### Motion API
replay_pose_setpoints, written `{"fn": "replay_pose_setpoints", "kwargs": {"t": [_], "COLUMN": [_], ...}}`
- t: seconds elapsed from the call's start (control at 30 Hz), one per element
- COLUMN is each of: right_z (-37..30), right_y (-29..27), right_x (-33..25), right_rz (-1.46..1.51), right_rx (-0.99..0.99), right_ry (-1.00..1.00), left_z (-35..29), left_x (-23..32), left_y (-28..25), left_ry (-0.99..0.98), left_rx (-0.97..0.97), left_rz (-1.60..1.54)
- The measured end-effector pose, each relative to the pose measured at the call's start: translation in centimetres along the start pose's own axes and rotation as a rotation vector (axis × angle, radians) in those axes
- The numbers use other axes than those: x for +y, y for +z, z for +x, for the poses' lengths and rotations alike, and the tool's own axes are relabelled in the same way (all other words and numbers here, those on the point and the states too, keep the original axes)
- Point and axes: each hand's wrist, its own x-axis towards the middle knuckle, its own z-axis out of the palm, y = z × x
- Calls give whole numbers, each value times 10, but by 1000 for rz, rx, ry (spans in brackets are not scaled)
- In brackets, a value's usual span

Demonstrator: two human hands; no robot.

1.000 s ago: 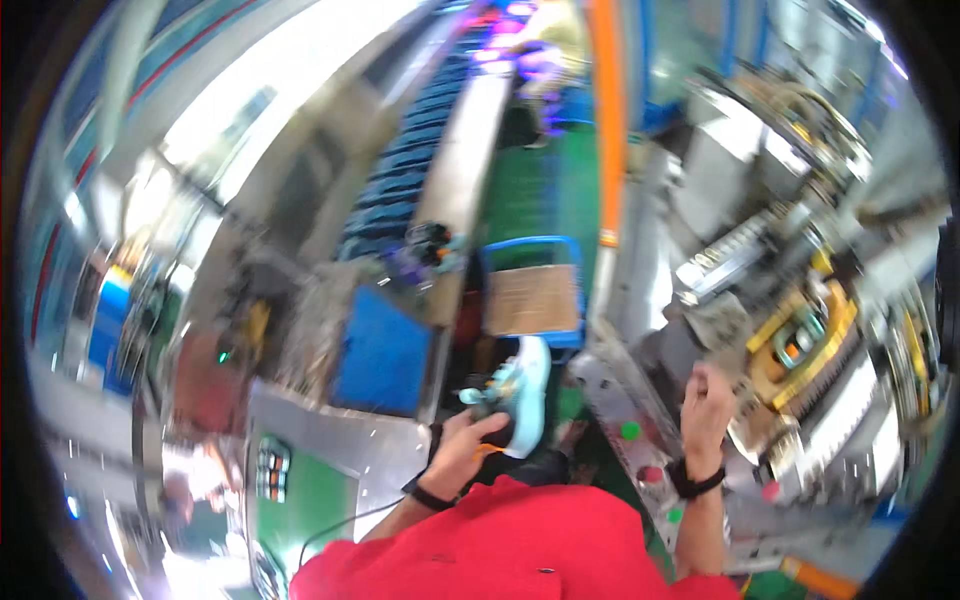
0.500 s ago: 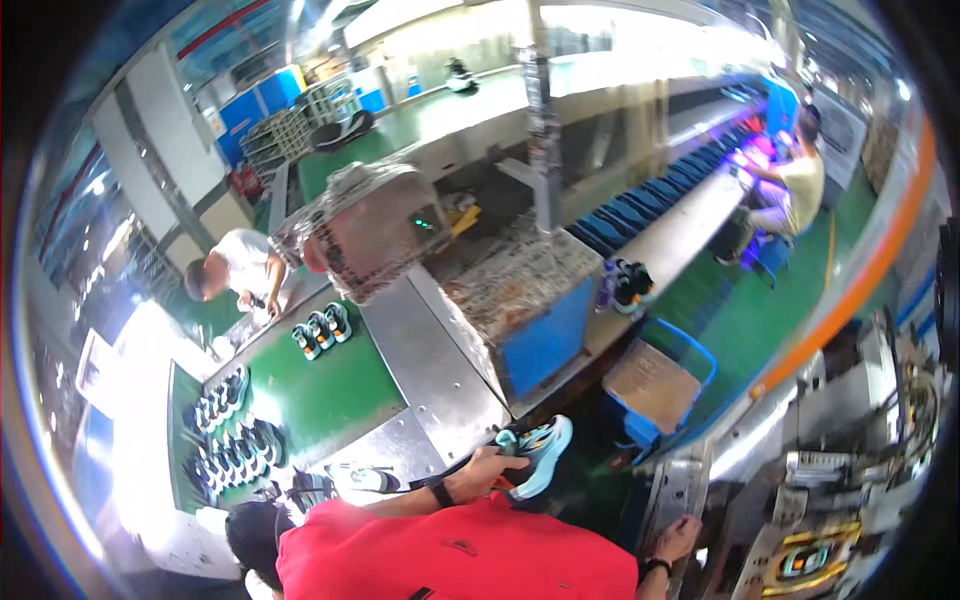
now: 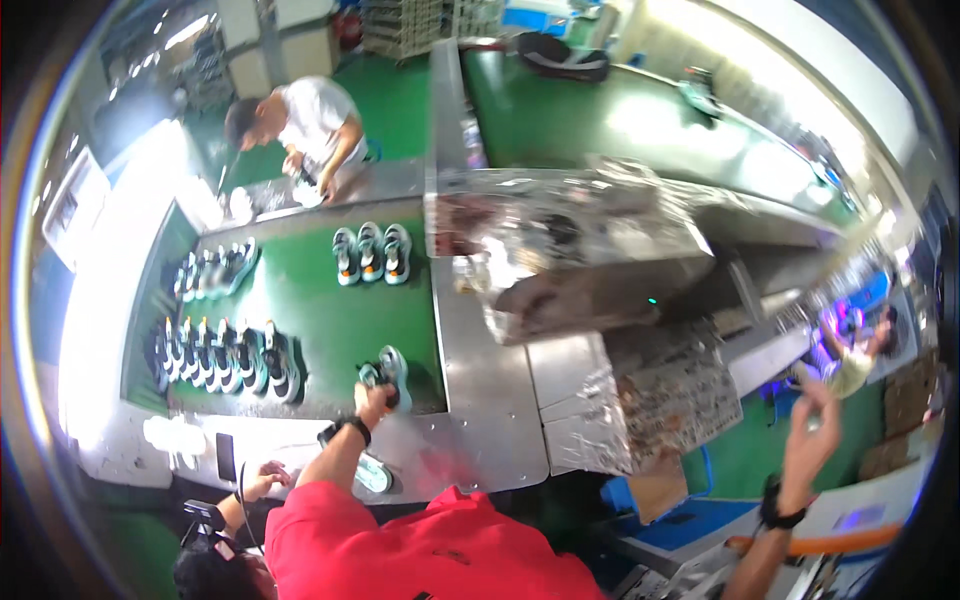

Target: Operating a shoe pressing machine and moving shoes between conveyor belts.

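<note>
My left hand [image 3: 374, 398] is closed on a dark and pale teal sneaker [image 3: 371, 374] at the near edge of the green belt [image 3: 325, 320]. A second sneaker [image 3: 395, 368] stands right beside it; whether my fingers also touch that one I cannot tell. Under my left forearm a pale teal shoe [image 3: 373, 474] lies on the metal ledge. Out to the right, my right hand [image 3: 815, 425] is raised with fingers apart and holds nothing. Three sneakers [image 3: 371, 254] stand in a row farther up the belt.
Several more sneakers [image 3: 225, 362] line the belt's left side. Next to me on the left is a co-worker's hand [image 3: 264, 480]. Across the belt a person in white [image 3: 318, 130] handles a shoe. A foil-wrapped machine [image 3: 590, 265] stands to the right.
My view has swung left. My left hand has carried the sneaker from beside the machine to the green belt. My right hand has lifted off the equipment, its fingers now apart.
</note>
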Motion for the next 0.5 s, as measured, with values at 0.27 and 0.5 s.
{"fn": "replay_pose_setpoints", "kwargs": {"t": [0.27, 0.5], "right_z": [344, 451], "right_y": [217, 390], "right_x": [-213, -313], "right_rz": [-29, 48], "right_rx": [-323, -215], "right_ry": [-688, -983], "left_z": [109, -16], "left_x": [-24, 31], "left_y": [-44, 17], "left_ry": [228, 616], "left_rx": [384, 336], "left_rz": [514, 473]}}
